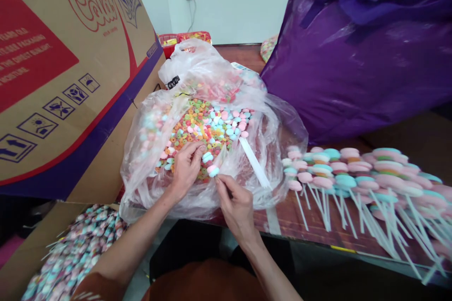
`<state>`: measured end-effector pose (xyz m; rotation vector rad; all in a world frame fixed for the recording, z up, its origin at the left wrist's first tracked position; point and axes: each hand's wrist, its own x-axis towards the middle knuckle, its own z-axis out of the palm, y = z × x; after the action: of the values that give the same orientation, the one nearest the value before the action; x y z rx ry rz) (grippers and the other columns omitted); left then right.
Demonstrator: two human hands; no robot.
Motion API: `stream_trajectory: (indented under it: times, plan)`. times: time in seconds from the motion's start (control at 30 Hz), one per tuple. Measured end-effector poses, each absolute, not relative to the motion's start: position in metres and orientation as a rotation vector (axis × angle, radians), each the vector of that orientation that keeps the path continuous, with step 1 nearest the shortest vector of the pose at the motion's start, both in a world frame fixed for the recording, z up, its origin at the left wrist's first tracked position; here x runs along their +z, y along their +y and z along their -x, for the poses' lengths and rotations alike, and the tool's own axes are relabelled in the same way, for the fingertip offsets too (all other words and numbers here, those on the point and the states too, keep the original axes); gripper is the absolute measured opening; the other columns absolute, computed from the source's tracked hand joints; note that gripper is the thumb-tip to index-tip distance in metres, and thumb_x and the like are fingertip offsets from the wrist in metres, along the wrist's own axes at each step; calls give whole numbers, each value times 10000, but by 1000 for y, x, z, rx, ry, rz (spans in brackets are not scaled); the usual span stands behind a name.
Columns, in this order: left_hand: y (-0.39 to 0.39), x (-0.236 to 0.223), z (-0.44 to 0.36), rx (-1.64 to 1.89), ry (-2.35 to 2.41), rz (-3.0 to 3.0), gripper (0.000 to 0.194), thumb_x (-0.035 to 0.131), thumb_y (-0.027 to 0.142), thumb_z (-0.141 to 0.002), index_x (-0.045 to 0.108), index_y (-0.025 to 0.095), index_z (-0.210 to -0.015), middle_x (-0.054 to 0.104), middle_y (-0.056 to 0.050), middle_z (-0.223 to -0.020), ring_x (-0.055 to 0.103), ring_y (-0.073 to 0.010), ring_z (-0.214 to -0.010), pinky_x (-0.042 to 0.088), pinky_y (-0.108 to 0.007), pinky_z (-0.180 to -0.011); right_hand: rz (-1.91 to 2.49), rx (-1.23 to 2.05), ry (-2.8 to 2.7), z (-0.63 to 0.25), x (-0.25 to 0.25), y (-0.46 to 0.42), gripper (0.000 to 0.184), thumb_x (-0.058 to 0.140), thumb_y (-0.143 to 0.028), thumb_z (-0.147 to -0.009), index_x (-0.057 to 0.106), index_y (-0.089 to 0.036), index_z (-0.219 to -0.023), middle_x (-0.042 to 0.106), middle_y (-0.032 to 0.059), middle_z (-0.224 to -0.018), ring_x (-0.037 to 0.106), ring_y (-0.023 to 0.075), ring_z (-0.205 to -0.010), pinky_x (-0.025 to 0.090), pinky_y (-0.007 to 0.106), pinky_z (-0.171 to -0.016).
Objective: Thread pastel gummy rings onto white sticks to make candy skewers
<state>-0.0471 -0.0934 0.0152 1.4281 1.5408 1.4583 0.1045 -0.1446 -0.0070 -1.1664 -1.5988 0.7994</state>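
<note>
Although only the head view is available, it shows the left hand point(187, 164) and right hand point(237, 202) meeting over an open plastic bag point(141, 197) on the table point(318, 237). The right hand pinches the lower end of a short candy stack point(213, 170) between thumb and finger; the left hand has its fingertips drawn together beside the upper end, but whether they grip a piece I cannot tell. The stack is between the hands, directly above the loose candies point(212, 124). Risk noted, as a judgement: pieces could slip off the stack if the pinch loosened, or crack if squeezed off-centre. The white sticks point(254, 162) lie slanting on the loose plastic and could slide if a fold were tugged. At the right, the candy lollies point(346, 181) overlap near the table edge, with stick ends overhanging, so a knock from the right forearm might tip some off. Count: two hands, one held stack, one bundle of sticks, one carton point(106, 56), one purple bag point(346, 66) and one heap of candy point(81, 244) at lower left. Lollies run well past a dozen; their overlap and blur prevent an exact figure, and the loose pieces are too many to number.
</note>
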Motion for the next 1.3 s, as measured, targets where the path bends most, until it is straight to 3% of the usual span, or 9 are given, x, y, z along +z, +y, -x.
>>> stream_trajectory:
  times: [0.2, 0.43, 0.67, 0.8, 0.93, 1.07, 1.2, 1.3]
  plan:
    - [-94, 15, 50, 1368, 1260, -819, 309, 772, 447, -759, 735, 154, -851, 653, -6, -770, 573, -113, -652, 458, -221, -577, 1146, 850, -1614, -108, -9, -142, 249, 517, -293, -964, 725, -173, -896, 674, 11, -723, 584, 125, -604, 456, 218, -604]
    - [-96, 26, 56, 1275, 1083, -535, 323, 901, 334, -623, 742, 130, -817, 664, -7, -784, 602, -87, -672, 491, -186, -575, 1094, 725, -1714, -109, -6, -139, 231, 521, -239, -963, 731, -179, -889, 706, 28, -737, 625, 135, -616, 458, 227, -630]
    - [-98, 24, 59, 1190, 996, -390, 216, 860, 253, -700, 745, 125, -831, 727, -47, -873, 663, -121, -764, 570, -265, -748, 1121, 709, -1719, -106, -8, -139, 228, 489, -229, -981, 692, -171, -892, 620, -5, -677, 553, 111, -573, 413, 216, -587]
    - [-103, 25, 52, 1187, 976, -334, 169, 831, 221, -730, 733, 125, -828, 746, -75, -907, 698, -156, -820, 581, -281, -767, 1128, 695, -1707, -100, -8, -138, 242, 480, -220, -981, 670, -172, -840, 614, -4, -669, 531, 105, -564, 397, 215, -581]
    - [-111, 27, 41, 1187, 1008, -329, 236, 840, 247, -721, 720, 121, -882, 751, -106, -969, 733, -205, -870, 594, -304, -771, 1132, 678, -1689, -94, -8, -138, 251, 482, -216, -977, 647, -172, -793, 564, -21, -633, 488, 95, -542, 376, 209, -564]
    - [-117, 26, 34, 1152, 1026, -447, 336, 848, 353, -711, 722, 119, -917, 748, -100, -941, 733, -198, -831, 590, -292, -765, 1109, 687, -1660, -96, -11, -139, 238, 492, -218, -973, 635, -168, -790, 512, -40, -613, 436, 82, -512, 350, 201, -528]
    - [-100, 26, 31, 1092, 1154, -839, 348, 682, 469, -851, 722, 129, -905, 725, -59, -837, 687, -148, -719, 545, -236, -666, 1196, 663, -1560, -113, -15, -137, 228, 506, -260, -975, 636, -172, -809, 502, -46, -611, 430, 83, -509, 348, 201, -519]
    - [-63, 26, 27, 1095, 1374, -1288, 332, 527, 408, -941, 715, 139, -890, 678, -27, -731, 632, -141, -656, 493, -230, -623, 1308, 678, -1468, -126, -20, -136, 251, 512, -327, -977, 631, -175, -816, 487, -47, -607, 432, 93, -521, 346, 211, -519]
